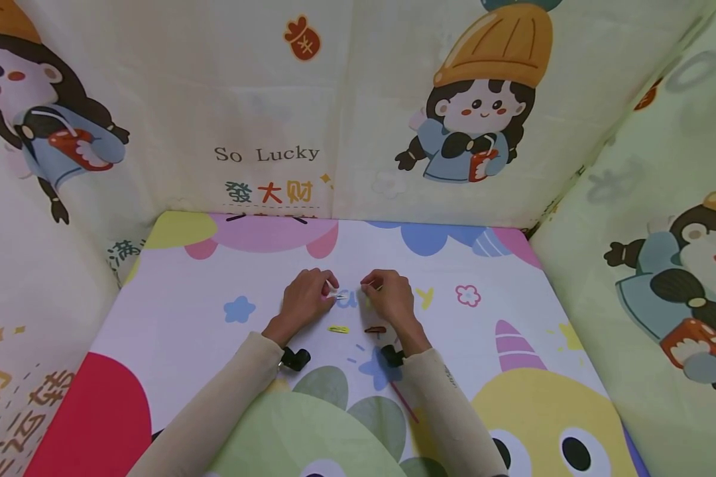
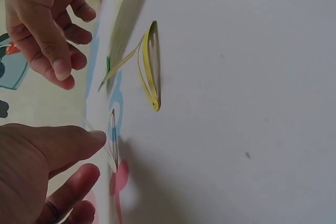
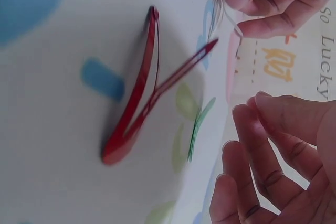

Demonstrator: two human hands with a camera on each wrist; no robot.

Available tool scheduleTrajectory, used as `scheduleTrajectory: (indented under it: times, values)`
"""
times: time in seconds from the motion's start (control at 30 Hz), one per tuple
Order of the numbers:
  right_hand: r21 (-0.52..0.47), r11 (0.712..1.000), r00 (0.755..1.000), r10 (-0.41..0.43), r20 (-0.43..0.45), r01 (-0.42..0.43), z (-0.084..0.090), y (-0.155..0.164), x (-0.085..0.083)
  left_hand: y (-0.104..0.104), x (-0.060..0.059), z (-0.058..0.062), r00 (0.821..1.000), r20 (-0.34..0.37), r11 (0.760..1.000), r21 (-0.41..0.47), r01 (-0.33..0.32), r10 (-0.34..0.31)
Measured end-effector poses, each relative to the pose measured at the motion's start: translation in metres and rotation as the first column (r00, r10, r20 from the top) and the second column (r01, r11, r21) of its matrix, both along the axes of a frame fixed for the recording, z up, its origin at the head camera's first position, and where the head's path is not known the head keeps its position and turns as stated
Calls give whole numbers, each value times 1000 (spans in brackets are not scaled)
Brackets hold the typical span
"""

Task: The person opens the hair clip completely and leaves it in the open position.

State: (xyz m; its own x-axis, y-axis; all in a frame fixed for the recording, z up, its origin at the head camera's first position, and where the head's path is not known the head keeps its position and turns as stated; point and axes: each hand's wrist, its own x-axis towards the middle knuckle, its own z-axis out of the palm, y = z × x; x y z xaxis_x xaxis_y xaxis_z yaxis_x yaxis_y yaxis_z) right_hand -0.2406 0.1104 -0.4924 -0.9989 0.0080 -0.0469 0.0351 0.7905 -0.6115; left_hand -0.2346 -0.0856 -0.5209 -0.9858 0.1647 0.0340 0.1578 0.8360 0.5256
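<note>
My left hand (image 1: 307,298) pinches a white hair clip (image 2: 114,150) between thumb and fingers, just above the table. Opposite it, my right hand (image 1: 389,298) hovers with loosely bent fingers and nothing between them. A green hair clip (image 3: 194,135) is on the table near the right fingertips, apart from them in the right wrist view. Closer to me lie a yellow hair clip (image 1: 338,329) on the left and a red hair clip (image 1: 375,329) on the right. Both of these have their arms spread apart, as the wrist views show.
The table (image 1: 185,311) wears a white cover printed with cartoon shapes. Cream cloth walls (image 1: 370,132) with printed figures enclose its back and both sides. Black wrist cameras (image 1: 295,359) are strapped below both hands.
</note>
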Motion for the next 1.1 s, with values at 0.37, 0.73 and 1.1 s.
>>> scheduleTrajectory:
  times: [0.37,0.73,1.1]
  values:
    - [-5,1000,999,-15,-36,15,-2,15,0,5,0,6,999,-28,999,38,20,-19]
    - [4,999,999,-36,-1,36,-3,21,0,16,1,11,1000,-11,1000,22,16,-15]
    - [39,998,998,-48,-28,50,-7,34,-3,24,-3,9,1000,-21,1000,15,21,-21]
